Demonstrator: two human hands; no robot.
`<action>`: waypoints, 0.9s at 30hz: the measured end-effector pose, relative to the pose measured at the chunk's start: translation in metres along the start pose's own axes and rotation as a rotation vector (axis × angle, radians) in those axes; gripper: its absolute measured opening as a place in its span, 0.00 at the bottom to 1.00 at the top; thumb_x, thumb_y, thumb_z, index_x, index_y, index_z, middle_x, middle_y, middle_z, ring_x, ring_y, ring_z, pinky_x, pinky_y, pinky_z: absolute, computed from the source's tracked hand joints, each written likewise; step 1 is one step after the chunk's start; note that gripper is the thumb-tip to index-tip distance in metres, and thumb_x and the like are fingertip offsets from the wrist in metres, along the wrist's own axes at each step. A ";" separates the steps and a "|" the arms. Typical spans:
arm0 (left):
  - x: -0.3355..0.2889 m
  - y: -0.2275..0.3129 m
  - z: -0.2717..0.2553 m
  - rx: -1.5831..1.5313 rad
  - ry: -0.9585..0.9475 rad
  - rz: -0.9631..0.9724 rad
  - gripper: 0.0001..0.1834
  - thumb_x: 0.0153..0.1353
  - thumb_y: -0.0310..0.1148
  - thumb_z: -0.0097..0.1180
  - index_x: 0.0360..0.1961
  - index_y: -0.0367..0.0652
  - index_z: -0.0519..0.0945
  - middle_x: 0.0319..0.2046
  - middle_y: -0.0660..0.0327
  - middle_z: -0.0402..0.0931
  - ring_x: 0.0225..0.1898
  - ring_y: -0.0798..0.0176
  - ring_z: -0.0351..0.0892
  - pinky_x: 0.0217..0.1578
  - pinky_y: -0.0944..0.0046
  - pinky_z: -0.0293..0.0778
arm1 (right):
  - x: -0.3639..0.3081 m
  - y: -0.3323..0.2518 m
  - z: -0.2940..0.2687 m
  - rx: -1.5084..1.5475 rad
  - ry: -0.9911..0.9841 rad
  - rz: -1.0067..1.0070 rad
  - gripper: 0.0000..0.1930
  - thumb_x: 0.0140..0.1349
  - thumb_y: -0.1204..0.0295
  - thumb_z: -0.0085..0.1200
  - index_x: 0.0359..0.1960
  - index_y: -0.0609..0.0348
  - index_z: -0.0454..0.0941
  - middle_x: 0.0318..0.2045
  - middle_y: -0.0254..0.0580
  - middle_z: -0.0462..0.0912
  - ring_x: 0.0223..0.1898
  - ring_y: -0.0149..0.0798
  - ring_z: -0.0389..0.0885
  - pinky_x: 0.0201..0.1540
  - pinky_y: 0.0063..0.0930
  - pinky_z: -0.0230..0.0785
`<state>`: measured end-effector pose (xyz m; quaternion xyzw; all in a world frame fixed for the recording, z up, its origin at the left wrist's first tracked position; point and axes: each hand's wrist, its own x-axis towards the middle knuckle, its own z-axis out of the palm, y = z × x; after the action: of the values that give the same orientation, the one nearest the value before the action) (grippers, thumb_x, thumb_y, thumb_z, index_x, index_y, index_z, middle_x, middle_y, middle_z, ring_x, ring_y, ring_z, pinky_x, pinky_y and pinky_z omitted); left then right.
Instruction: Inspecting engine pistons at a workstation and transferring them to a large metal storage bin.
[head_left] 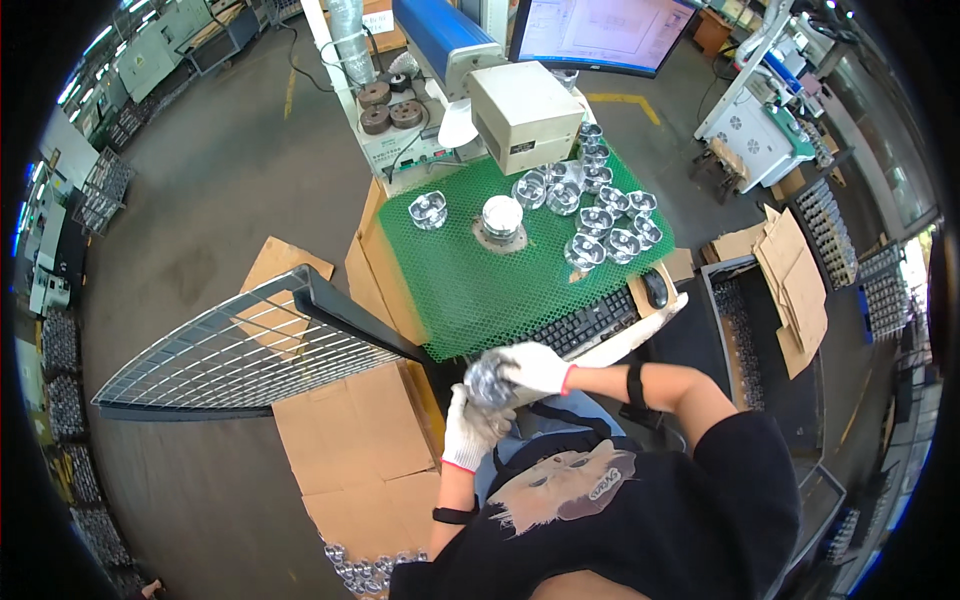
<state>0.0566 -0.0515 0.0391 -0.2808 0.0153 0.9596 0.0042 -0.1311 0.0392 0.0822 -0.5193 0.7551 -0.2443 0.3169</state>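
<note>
Just off the near edge of the green mat (440, 270), a shiny metal piston (487, 385) is between my white-gloved hands. My left hand (472, 438) closes on it from the near side, and my right hand (538, 368) grips it from the right. Glare and the gloves hide its exact outline, so I cannot tell if there is more than one. A piston with a bright white top (502, 213) sits on a round fixture on the mat. A lone piston (428, 210) stands to its left, and several pistons (594, 222) cluster on the right.
A beige box-shaped machine head (527, 115) overhangs the mat. A keyboard (585, 322) and mouse (655, 288) lie along the near right edge. To the left stand a wire-mesh rack (240, 345) and cardboard (355, 430), with more pistons (365, 572) below. A monitor (600, 35) is behind.
</note>
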 end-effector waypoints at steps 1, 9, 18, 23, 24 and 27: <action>-0.002 0.002 0.007 -0.103 0.070 0.082 0.40 0.65 0.64 0.45 0.63 0.41 0.62 0.48 0.44 0.72 0.36 0.49 0.74 0.31 0.57 0.75 | 0.018 0.007 -0.003 0.057 0.020 0.074 0.23 0.61 0.62 0.48 0.58 0.52 0.74 0.38 0.53 0.83 0.41 0.53 0.83 0.46 0.42 0.73; -0.027 -0.002 -0.039 -0.045 0.135 0.494 0.18 0.61 0.43 0.61 0.46 0.46 0.72 0.36 0.56 0.71 0.34 0.59 0.71 0.32 0.62 0.72 | 0.179 0.042 -0.033 0.112 0.431 0.341 0.20 0.58 0.63 0.48 0.50 0.55 0.80 0.45 0.55 0.82 0.49 0.55 0.80 0.53 0.42 0.70; -0.043 -0.028 -0.082 0.049 0.663 0.496 0.33 0.63 0.50 0.57 0.64 0.44 0.65 0.56 0.43 0.68 0.51 0.43 0.73 0.45 0.48 0.76 | 0.184 0.052 -0.046 0.412 0.443 0.370 0.26 0.61 0.52 0.51 0.55 0.55 0.75 0.45 0.53 0.83 0.49 0.54 0.80 0.51 0.39 0.70; -0.008 0.006 -0.029 0.210 0.549 0.418 0.32 0.64 0.49 0.56 0.63 0.43 0.67 0.56 0.43 0.67 0.53 0.44 0.72 0.50 0.50 0.74 | 0.062 0.086 -0.035 0.162 0.061 0.015 0.23 0.61 0.53 0.51 0.51 0.53 0.79 0.44 0.53 0.83 0.45 0.53 0.81 0.50 0.43 0.72; 0.001 0.013 -0.010 0.259 0.526 0.394 0.32 0.64 0.50 0.56 0.62 0.42 0.66 0.53 0.46 0.68 0.50 0.47 0.73 0.49 0.51 0.74 | 0.030 0.082 -0.044 -0.019 -0.128 0.027 0.20 0.59 0.57 0.51 0.49 0.51 0.81 0.41 0.51 0.84 0.44 0.53 0.82 0.49 0.44 0.73; 0.028 0.033 0.019 0.385 0.462 0.333 0.35 0.64 0.49 0.56 0.65 0.39 0.63 0.52 0.47 0.69 0.46 0.50 0.74 0.46 0.53 0.75 | -0.042 0.109 -0.065 -0.291 -0.117 -0.059 0.12 0.50 0.62 0.54 0.32 0.53 0.82 0.23 0.50 0.80 0.29 0.53 0.82 0.34 0.46 0.74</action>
<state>0.0223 -0.0841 0.0405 -0.4783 0.2425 0.8377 -0.1032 -0.2368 0.1183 0.0598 -0.5950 0.7473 -0.1106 0.2744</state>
